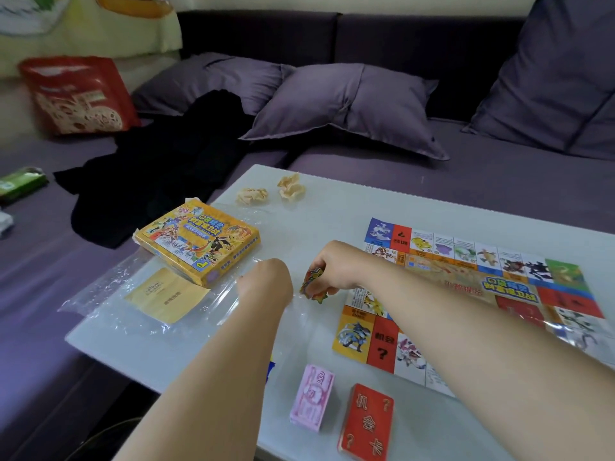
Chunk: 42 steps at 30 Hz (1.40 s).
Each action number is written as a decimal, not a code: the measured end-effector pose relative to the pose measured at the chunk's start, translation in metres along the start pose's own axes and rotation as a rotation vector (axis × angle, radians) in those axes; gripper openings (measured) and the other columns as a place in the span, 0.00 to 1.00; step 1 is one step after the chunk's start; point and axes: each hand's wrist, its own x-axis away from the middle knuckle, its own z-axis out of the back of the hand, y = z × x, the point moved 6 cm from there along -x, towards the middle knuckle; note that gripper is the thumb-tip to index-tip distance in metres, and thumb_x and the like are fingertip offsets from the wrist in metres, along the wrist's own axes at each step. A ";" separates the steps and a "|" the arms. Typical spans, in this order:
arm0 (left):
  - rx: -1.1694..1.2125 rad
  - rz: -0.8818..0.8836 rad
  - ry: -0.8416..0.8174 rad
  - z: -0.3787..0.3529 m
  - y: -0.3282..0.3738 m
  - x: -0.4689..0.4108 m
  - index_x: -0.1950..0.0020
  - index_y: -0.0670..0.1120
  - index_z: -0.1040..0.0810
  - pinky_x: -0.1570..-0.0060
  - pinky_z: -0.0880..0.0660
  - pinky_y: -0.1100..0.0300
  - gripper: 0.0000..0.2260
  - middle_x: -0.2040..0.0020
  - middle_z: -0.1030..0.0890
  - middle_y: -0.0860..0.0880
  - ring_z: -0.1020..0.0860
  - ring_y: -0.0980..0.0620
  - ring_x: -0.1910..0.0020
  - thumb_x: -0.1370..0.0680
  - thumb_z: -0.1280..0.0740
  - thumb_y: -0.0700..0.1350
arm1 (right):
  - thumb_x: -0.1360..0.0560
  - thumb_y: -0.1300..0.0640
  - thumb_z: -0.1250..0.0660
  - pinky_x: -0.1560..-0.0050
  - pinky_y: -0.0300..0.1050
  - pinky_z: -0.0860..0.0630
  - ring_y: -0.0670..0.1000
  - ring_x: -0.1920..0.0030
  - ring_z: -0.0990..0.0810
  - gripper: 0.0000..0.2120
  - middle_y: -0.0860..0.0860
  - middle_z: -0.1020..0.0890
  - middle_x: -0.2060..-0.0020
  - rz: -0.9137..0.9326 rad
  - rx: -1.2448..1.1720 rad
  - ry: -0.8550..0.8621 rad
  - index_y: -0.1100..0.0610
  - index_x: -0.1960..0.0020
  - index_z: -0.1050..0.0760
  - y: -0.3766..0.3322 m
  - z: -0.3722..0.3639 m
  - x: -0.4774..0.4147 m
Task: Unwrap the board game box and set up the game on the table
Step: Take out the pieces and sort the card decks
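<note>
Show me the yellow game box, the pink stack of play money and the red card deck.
yellow game box point(199, 241), head view, middle of its printed lid.
pink stack of play money point(312, 392), head view, top note.
red card deck point(367, 419), head view, top card.

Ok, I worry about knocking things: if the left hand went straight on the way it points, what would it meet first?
Probably the right-hand crumpled paper ball, after bare table; the left hand points just right of the game box. Depth is unclear.
</note>
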 end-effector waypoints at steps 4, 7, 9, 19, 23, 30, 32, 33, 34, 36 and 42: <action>-0.021 -0.022 0.018 0.000 -0.002 -0.002 0.47 0.41 0.24 0.58 0.30 0.58 0.08 0.46 0.21 0.43 0.22 0.44 0.45 0.25 0.34 0.38 | 0.31 0.57 0.25 0.72 0.31 0.29 0.45 0.68 0.23 0.18 0.56 0.16 0.52 -0.005 -0.019 0.017 0.58 0.42 0.20 0.002 -0.001 0.000; -0.044 -0.035 0.013 -0.001 -0.001 -0.004 0.47 0.40 0.25 0.58 0.31 0.58 0.08 0.45 0.22 0.43 0.23 0.44 0.45 0.25 0.36 0.37 | 0.31 0.57 0.25 0.71 0.32 0.28 0.46 0.68 0.23 0.19 0.56 0.16 0.51 -0.008 -0.022 0.021 0.58 0.41 0.20 0.002 -0.002 -0.001; -0.055 -0.043 -0.005 -0.002 -0.001 -0.006 0.46 0.40 0.25 0.57 0.30 0.58 0.08 0.44 0.23 0.44 0.23 0.44 0.44 0.25 0.37 0.37 | 0.31 0.57 0.25 0.70 0.32 0.28 0.45 0.68 0.23 0.19 0.56 0.16 0.51 -0.008 -0.023 0.021 0.58 0.41 0.20 0.002 -0.002 -0.002; -0.007 -0.047 -0.060 -0.003 -0.003 -0.008 0.44 0.40 0.24 0.49 0.26 0.55 0.11 0.43 0.22 0.43 0.23 0.43 0.43 0.26 0.32 0.40 | 0.31 0.56 0.25 0.71 0.32 0.29 0.46 0.67 0.23 0.17 0.55 0.16 0.52 -0.008 -0.022 0.035 0.57 0.42 0.20 0.003 -0.003 -0.003; 0.007 -0.064 -0.089 -0.008 -0.002 -0.008 0.45 0.42 0.21 0.46 0.24 0.55 0.10 0.44 0.21 0.45 0.22 0.45 0.44 0.26 0.32 0.42 | 0.31 0.56 0.25 0.70 0.33 0.28 0.47 0.66 0.23 0.17 0.56 0.17 0.52 -0.012 -0.022 0.054 0.58 0.43 0.20 0.002 -0.003 -0.003; 0.002 -0.086 -0.039 -0.007 0.000 -0.006 0.47 0.43 0.22 0.53 0.26 0.58 0.10 0.45 0.22 0.45 0.23 0.46 0.45 0.27 0.30 0.42 | 0.31 0.56 0.25 0.63 0.37 0.24 0.50 0.60 0.21 0.17 0.56 0.17 0.50 0.001 -0.046 0.103 0.58 0.43 0.20 0.004 -0.005 0.000; -0.002 -0.079 -0.032 -0.006 0.000 -0.005 0.46 0.42 0.23 0.55 0.28 0.59 0.11 0.45 0.22 0.45 0.23 0.46 0.44 0.27 0.29 0.43 | 0.31 0.57 0.25 0.60 0.39 0.22 0.51 0.59 0.21 0.16 0.57 0.17 0.51 0.007 -0.045 0.110 0.59 0.45 0.19 0.003 -0.005 0.002; -0.005 -0.072 -0.023 -0.006 0.000 -0.006 0.46 0.42 0.24 0.56 0.29 0.59 0.11 0.45 0.22 0.45 0.23 0.45 0.44 0.26 0.30 0.42 | 0.31 0.57 0.25 0.59 0.40 0.22 0.50 0.59 0.21 0.15 0.57 0.17 0.51 0.009 -0.046 0.112 0.59 0.45 0.19 0.002 -0.005 0.002; -0.008 -0.068 -0.016 -0.006 0.000 -0.007 0.46 0.41 0.24 0.57 0.30 0.59 0.10 0.45 0.22 0.45 0.23 0.45 0.44 0.26 0.30 0.41 | 0.31 0.57 0.25 0.60 0.39 0.22 0.50 0.59 0.22 0.15 0.57 0.17 0.51 0.008 -0.050 0.113 0.59 0.45 0.19 0.002 -0.005 0.003; -0.022 -0.066 -0.017 -0.004 0.002 -0.007 0.46 0.41 0.24 0.58 0.30 0.59 0.10 0.45 0.22 0.44 0.23 0.45 0.45 0.26 0.31 0.40 | 0.31 0.57 0.25 0.63 0.36 0.24 0.50 0.60 0.22 0.15 0.56 0.17 0.52 0.008 -0.056 0.112 0.59 0.46 0.19 0.002 -0.005 0.003; -0.063 -0.098 -0.071 -0.008 0.002 -0.010 0.43 0.40 0.24 0.49 0.27 0.57 0.13 0.42 0.23 0.43 0.24 0.45 0.42 0.25 0.30 0.43 | 0.31 0.58 0.25 0.65 0.35 0.25 0.50 0.61 0.22 0.14 0.56 0.17 0.53 0.006 -0.059 0.116 0.59 0.46 0.19 0.003 -0.005 0.002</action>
